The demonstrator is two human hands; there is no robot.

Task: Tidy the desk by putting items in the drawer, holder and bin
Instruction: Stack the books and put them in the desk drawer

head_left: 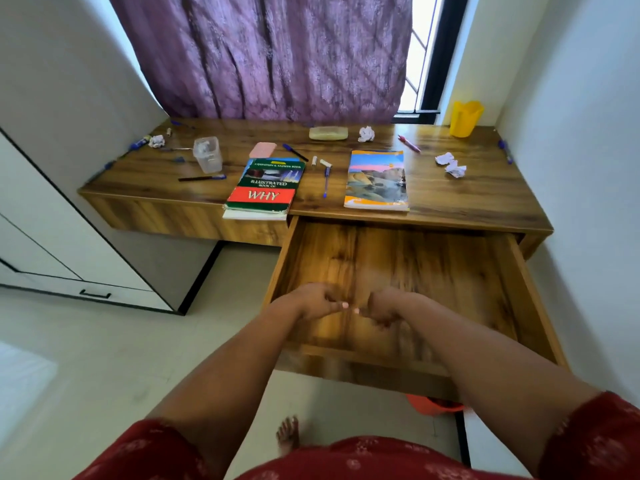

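- Red patterned sleeves at bottom edge; both bare forearms reach forward over the open drawer (398,271).
- Left hand (313,301) and right hand (382,308) side by side, thumbs nearly meeting, fingers curled under. Blurred; cannot tell whether they grip anything.
- Drawer pulled well out from the desk's right half, bare wood inside; its front edge lies just below the hands.
- Orange object (434,403) partly hidden on the floor under the drawer; cannot tell what it is.
- Desk (467,202) front edge: "WHY" book (265,187) on a second volume, overhanging slightly; landscape-cover book (377,178) to its right, a blue pen (326,181) between them.
- Mid desk: clear plastic cup (207,154) at left with pens scattered around it; pink eraser (263,149) just behind the "WHY" book; two crumpled papers (452,164) at right.
- Back of desk: pale case (328,133), another paper ball (366,134), red pen (409,143).
- Yellow holder (465,118) stands in the far right corner, by the window.
- Purple curtain (270,57) behind.
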